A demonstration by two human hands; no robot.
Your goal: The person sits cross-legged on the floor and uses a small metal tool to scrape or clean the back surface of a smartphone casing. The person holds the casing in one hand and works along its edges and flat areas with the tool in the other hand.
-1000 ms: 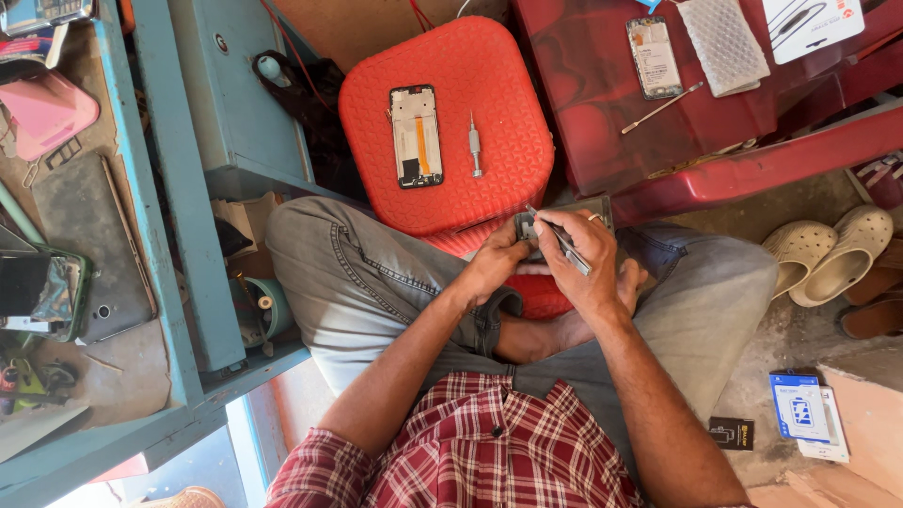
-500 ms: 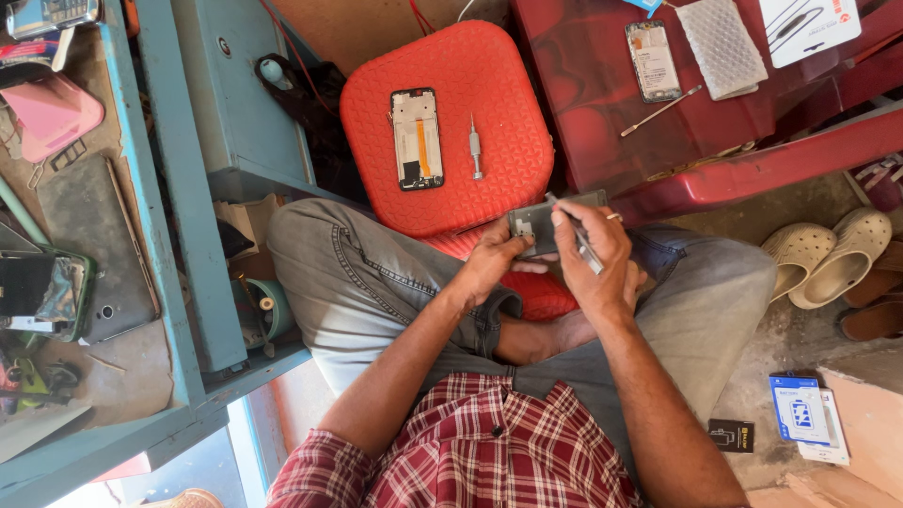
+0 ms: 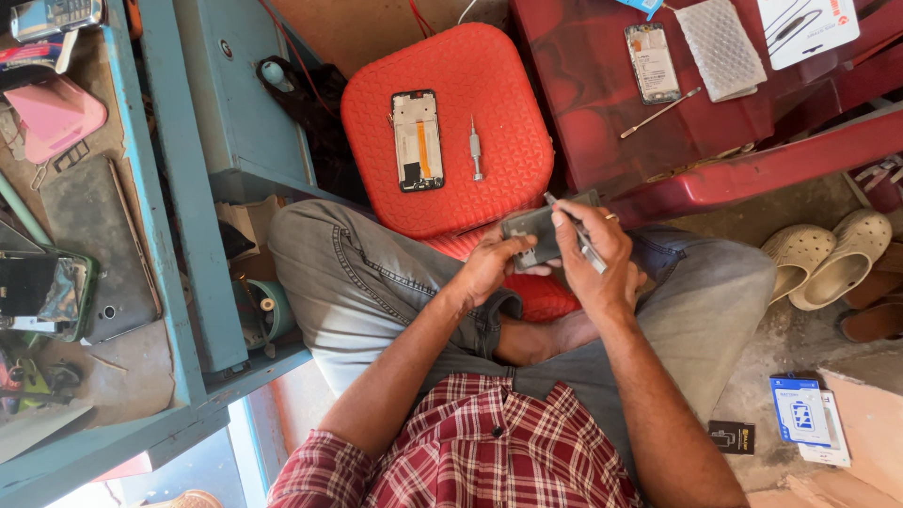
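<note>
- Just right of the frame's centre, our left hand (image 3: 491,266) grips a dark grey phone body (image 3: 538,232) from below, the fingers curled shut on its near edge.
- Our right hand (image 3: 594,254) rests on the phone body's right end, the fingers pinched together on a thin metal tool (image 3: 576,235) whose tip lies against the phone's upper edge.
- The phone body sits tilted above our lap, over the near rim of the red stool (image 3: 489,66).
- On that stool, in the upper middle of the frame, we see an opened phone frame (image 3: 418,140) lying flat with an orange strip inside, and a small screwdriver (image 3: 476,150) just beside it to the right, the two apart.
- Upper right, a dark red plastic chair (image 3: 583,103) carries a second opened phone (image 3: 653,62), a thin metal pick (image 3: 660,112) just below it, a white textured pad (image 3: 720,47) and a white card (image 3: 807,26).
- At the right edge, a pair of pale clogs (image 3: 828,256) lies on the floor; lower right, a blue and white packet (image 3: 801,414) rests near a small black box (image 3: 731,436).
- Along the left side runs a blue workbench (image 3: 160,207) with a pink case (image 3: 55,111) in the upper left.
</note>
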